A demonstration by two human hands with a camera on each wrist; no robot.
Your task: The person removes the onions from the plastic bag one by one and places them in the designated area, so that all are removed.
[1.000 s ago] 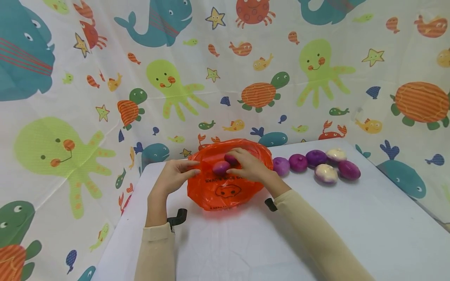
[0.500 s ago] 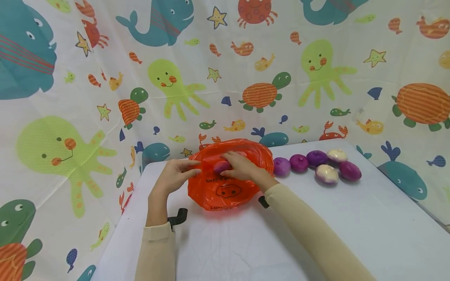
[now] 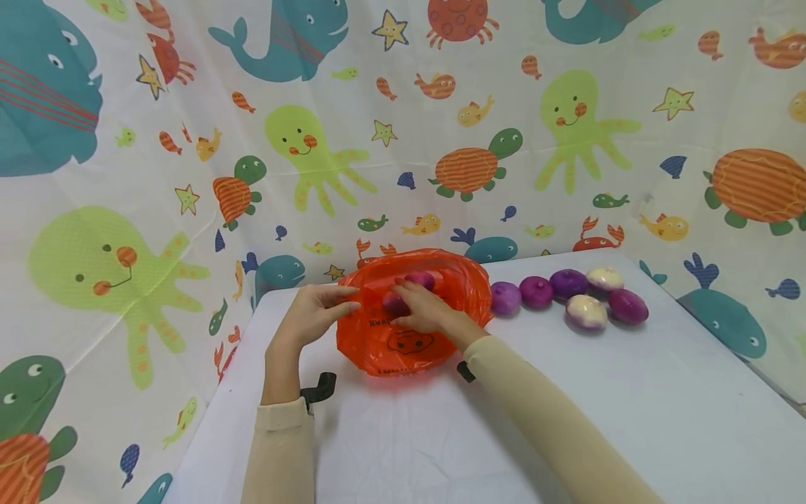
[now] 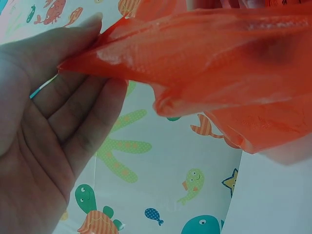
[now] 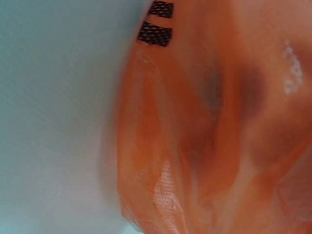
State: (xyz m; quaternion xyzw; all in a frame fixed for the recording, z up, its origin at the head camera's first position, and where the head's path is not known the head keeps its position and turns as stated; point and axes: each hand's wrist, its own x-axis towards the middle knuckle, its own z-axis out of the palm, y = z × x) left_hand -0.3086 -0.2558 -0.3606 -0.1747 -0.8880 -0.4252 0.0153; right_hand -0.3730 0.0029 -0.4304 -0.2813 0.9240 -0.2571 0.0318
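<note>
A red-orange plastic bag [image 3: 362, 350] with black print lies mouth up on the white table. My left hand [image 3: 307, 313] pinches its left edge. In the left wrist view, the bag's pointed corner runs between that thumb and the fingers. My right hand [image 3: 425, 308] reaches over the bag's mouth, fingers and thumb spread on either side of a purple onion [image 3: 393, 304]. Whether they touch it is hard to tell. Another purple onion [image 3: 420, 281] sits just behind that hand, inside the bag. The right wrist view is filled mostly by blurred orange plastic [image 5: 161, 146].
Right of the bag stand several round vegetables: purple onions [image 3: 536, 292] and two cream-and-purple ones [image 3: 586, 312] that resemble turnips. A curtain [image 3: 403, 154] printed with sea animals hangs behind and left of the table [image 3: 403, 441]. A black mount sits at each wrist.
The right hand has let go of the rear onion and moved left and toward the camera, over the front one. The rear onion now shows behind it. The left hand has stayed put.
</note>
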